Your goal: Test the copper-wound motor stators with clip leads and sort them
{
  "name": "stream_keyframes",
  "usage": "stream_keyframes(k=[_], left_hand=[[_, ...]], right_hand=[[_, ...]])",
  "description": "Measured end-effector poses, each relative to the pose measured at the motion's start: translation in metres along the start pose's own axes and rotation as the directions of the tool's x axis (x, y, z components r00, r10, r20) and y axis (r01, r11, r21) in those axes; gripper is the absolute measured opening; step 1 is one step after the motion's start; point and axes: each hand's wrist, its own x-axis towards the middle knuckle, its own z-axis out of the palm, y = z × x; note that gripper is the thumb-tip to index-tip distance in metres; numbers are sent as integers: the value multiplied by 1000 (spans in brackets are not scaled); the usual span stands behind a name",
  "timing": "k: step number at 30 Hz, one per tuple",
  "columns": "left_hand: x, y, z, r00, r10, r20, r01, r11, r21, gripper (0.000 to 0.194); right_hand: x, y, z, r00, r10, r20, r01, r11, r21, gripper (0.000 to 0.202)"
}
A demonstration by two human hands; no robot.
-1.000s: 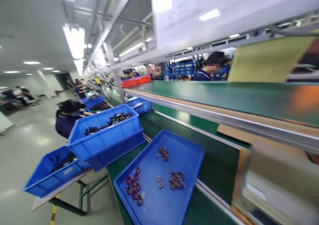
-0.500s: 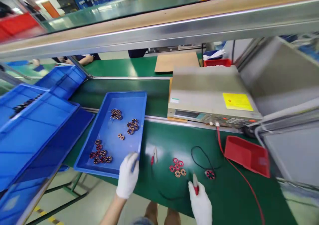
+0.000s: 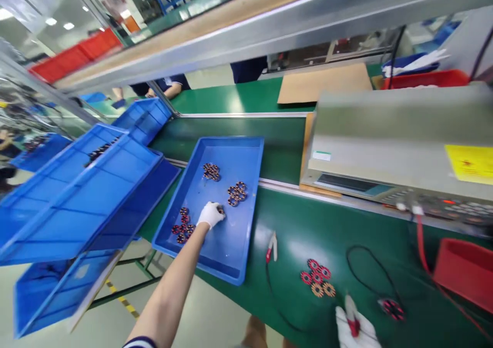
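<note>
The left hand (image 3: 211, 214), gloved in white, is reaching into the blue tray (image 3: 246, 153) lying at the table's (image 3: 292, 225) front-left edge, its grip closing over a small wound coil ring (image 3: 220, 210) near the tray's middle; more rings (image 3: 184, 227) are lying just left of it. The right hand (image 3: 356, 330), at the table's front edge, is clenching a red-handled probe (image 3: 351, 317). A cluster of red and orange rings (image 3: 318, 281) is sitting on the table between the hands, near the tester box (image 3: 400, 142) at the right.
</note>
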Motion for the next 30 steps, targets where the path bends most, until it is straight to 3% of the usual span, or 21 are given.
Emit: stream_keyframes(k=[4, 6, 7, 9, 11, 13, 16, 18, 21, 23, 25, 27, 30], left_hand=[[-54, 19, -5, 995, 29, -91, -38, 995, -92, 29], [-88, 43, 5, 979, 113, -172, -149, 967, -208, 28], [-104, 57, 15, 961, 241, -136, -270, 924, -271, 27], [-133, 89, 41, 891, 450, 66, -413, 861, -298, 23], [-152, 116, 71, 819, 493, 294, -462, 870, -171, 20], [-163, 129, 95, 787, 464, 406, -483, 873, -63, 24], [-169, 124, 105, 794, 497, 351, -493, 863, -105, 45], [-168, 113, 99, 854, 487, 186, -458, 871, -177, 51], [-156, 105, 85, 943, 329, -56, -334, 929, -160, 46], [-143, 111, 82, 969, 241, -58, -243, 969, -41, 48], [-131, 121, 85, 982, 190, 13, -190, 976, 103, 47], [-122, 130, 91, 982, 184, 52, -191, 960, 203, 39], [-118, 129, 99, 965, 262, 33, -262, 934, 245, 28]], right_hand=[[-15, -14, -6, 994, 109, 16, -110, 994, 3, 48], [-19, -20, -10, 992, 124, 16, -124, 992, 30, 51], [-20, -22, -12, 992, 125, 11, -125, 991, 42, 52], [-22, -25, -13, 992, 127, -1, -127, 990, 64, 53], [-23, -25, -13, 992, 122, -7, -121, 989, 90, 54], [-23, -22, -12, 994, 105, -12, -103, 987, 123, 54], [-25, -15, -11, 997, 78, -16, -73, 974, 214, 52], [-29, -9, -13, 998, 61, -28, -50, 952, 302, 50], [-40, -10, -19, 999, -34, -20, 39, 932, 361, 42], [-47, -19, -23, 984, -170, 50, 143, 928, 345, 34], [-50, -33, -21, 951, -275, 143, 217, 919, 329, 28], [-48, -46, -14, 933, -296, 206, 214, 915, 343, 24], [-37, -53, 2, 953, -237, 186, 129, 879, 459, 23]])
